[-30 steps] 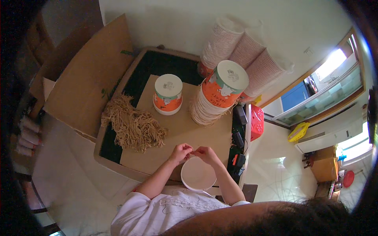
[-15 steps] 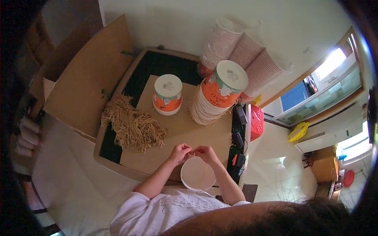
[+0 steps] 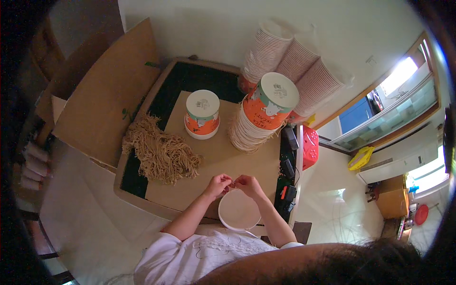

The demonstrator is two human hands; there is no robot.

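Observation:
A white paper bucket (image 3: 240, 211) is close to my body at the table's near edge, its open mouth facing up. At its far rim my left hand (image 3: 218, 185) and my right hand (image 3: 250, 185) meet, fingertips pinched together. Whatever sits between the fingers is too small to make out. Beyond my left hand lies a tangled heap of tan twine cords (image 3: 164, 152). Farther off, an upside-down orange and green printed bucket (image 3: 202, 114) stands on the cardboard sheet (image 3: 228, 164). Right of it rises a taller upside-down stack of such buckets (image 3: 261, 116), with cords hanging round its lower part.
Tall wrapped stacks of white-rimmed buckets (image 3: 306, 71) stand against the wall. Black adapters (image 3: 287, 168) and a cable line the table's right edge, beside a red plastic stool (image 3: 310, 147). A large cardboard box (image 3: 109, 95) borders the left side.
Almost nothing differs. Both hands stay pinched at the bucket's far rim, with only slight finger movement.

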